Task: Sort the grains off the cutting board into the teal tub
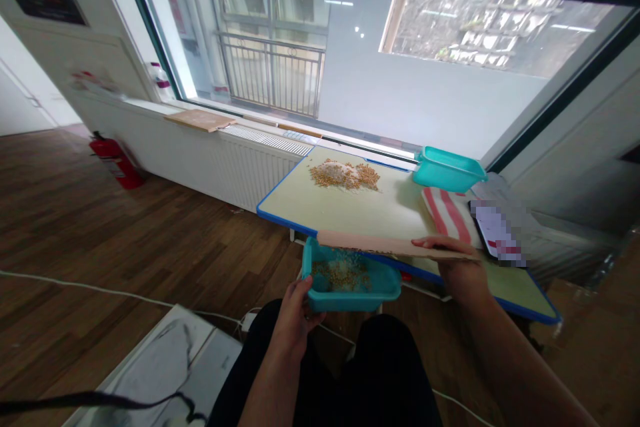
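Note:
My left hand [296,317] grips the left end of a teal plastic tub [350,299], held just below the near edge of a small table [400,210]. Grains lie in the tub. My right hand [450,260] holds a flat tan board [385,244] along the table's near edge, above the tub, with grains falling off it. A pile of brown grains mixed with white ones [345,175] sits at the far side of the table.
A second teal tub [447,170] stands at the table's far right, beside a red-and-white striped cloth [445,213] and a phone [495,232]. A radiator and window sill run behind. A red fire extinguisher [116,161] lies on the wood floor at left.

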The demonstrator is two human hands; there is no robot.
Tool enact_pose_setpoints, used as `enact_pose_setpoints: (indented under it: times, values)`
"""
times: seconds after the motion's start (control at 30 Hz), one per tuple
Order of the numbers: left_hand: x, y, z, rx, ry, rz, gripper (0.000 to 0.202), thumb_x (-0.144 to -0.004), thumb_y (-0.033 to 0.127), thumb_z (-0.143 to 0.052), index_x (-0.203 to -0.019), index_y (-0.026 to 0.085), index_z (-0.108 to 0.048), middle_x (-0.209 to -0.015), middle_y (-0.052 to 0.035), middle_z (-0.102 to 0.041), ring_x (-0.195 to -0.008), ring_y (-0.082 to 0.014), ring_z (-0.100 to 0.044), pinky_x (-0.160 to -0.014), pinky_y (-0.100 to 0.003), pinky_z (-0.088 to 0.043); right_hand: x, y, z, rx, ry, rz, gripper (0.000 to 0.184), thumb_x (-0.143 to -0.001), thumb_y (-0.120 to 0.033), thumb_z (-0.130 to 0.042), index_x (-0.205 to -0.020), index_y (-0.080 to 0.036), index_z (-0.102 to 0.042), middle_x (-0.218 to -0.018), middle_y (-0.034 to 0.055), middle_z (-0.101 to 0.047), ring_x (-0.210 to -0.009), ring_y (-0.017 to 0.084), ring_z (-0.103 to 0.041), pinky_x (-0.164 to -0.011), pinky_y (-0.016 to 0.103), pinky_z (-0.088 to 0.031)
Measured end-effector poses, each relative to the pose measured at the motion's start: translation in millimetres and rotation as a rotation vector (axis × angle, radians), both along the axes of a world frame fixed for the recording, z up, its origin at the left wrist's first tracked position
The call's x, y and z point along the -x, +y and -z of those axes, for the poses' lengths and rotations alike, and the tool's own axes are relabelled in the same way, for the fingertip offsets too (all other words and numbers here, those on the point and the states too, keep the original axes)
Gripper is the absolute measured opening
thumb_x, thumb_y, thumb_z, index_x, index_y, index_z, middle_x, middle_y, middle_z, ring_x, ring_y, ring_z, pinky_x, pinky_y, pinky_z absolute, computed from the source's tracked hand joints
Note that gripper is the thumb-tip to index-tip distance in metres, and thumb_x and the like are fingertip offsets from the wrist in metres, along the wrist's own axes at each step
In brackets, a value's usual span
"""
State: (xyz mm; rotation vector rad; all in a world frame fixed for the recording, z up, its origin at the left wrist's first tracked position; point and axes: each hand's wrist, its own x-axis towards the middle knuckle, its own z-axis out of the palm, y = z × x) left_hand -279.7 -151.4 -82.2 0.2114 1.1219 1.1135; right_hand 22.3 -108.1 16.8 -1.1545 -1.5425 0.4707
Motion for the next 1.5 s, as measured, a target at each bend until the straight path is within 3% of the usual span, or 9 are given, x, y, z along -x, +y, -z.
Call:
enact_pose_setpoints:
  times: [0.2, 0.57, 0.8, 1.3, 1.5]
  values:
    - [0, 0, 0.5, -0.007, 0.000, -0.002, 0.049, -0.077, 0.052, -0.075, -0.112, 0.022, -0.059, -0.111, -0.0103, -0.066, -0.085, -0.0211, -0.065, -0.069, -0.035, -0.054, -2, 1, 1.5, 0.006, -0.005, 0.006, 0.029, -0.082, -0.055, -0.071, -0.073, -0.027, -0.075, -0.083, 0.0074, -0.079, -0.081, 0.027, -0.075, -0.076, 0.039, -0.061]
    - [0, -2, -2.8, -0.038, 0.001, 0.003, 0.056, -0.073, 0.054, -0.077, -0.114, 0.023, -0.057, -0.112, -0.0096, -0.067, -0.089, -0.0225, -0.066, -0.070, -0.036, -0.054, 4, -4, -4.9, -0.019, 0.003, 0.055, 0.025, -0.080, -0.048, -0.074, -0.072, -0.025, -0.076, -0.080, 0.0069, -0.079, -0.076, 0.027, -0.076, -0.071, 0.038, -0.061]
    - [-1, -1, -9.8, -0.008, 0.024, -0.028, 0.050, -0.073, 0.051, -0.077, -0.107, 0.022, -0.056, -0.101, -0.0082, -0.067, -0.081, -0.0207, -0.065, -0.068, -0.035, -0.052, 3, -6, -3.8, -0.026, -0.034, 0.133, 0.016, -0.077, -0.040, -0.074, -0.071, -0.025, -0.075, -0.079, 0.0066, -0.079, -0.074, 0.026, -0.075, -0.069, 0.037, -0.061]
    - [-2, -1, -15.3, 0.018, 0.040, -0.015, 0.046, -0.076, 0.049, -0.073, -0.109, 0.022, -0.056, -0.106, -0.0091, -0.067, -0.084, -0.0208, -0.064, -0.068, -0.034, -0.052, 13, -10, -8.7, -0.120, 0.116, 0.026, 0.019, -0.075, -0.044, -0.080, -0.071, -0.026, -0.077, -0.076, 0.0057, -0.078, -0.070, 0.023, -0.074, -0.067, 0.034, -0.061]
    - [-2, 0, -13.1, 0.013, 0.047, -0.022, 0.044, -0.079, 0.047, -0.072, -0.110, 0.022, -0.055, -0.105, -0.0090, -0.066, -0.084, -0.0212, -0.064, -0.067, -0.035, -0.054, 12, -22, -12.9, -0.107, 0.284, 0.095, 0.013, -0.070, -0.036, -0.082, -0.079, -0.027, -0.079, -0.084, 0.0039, -0.079, -0.077, 0.022, -0.074, -0.071, 0.033, -0.059]
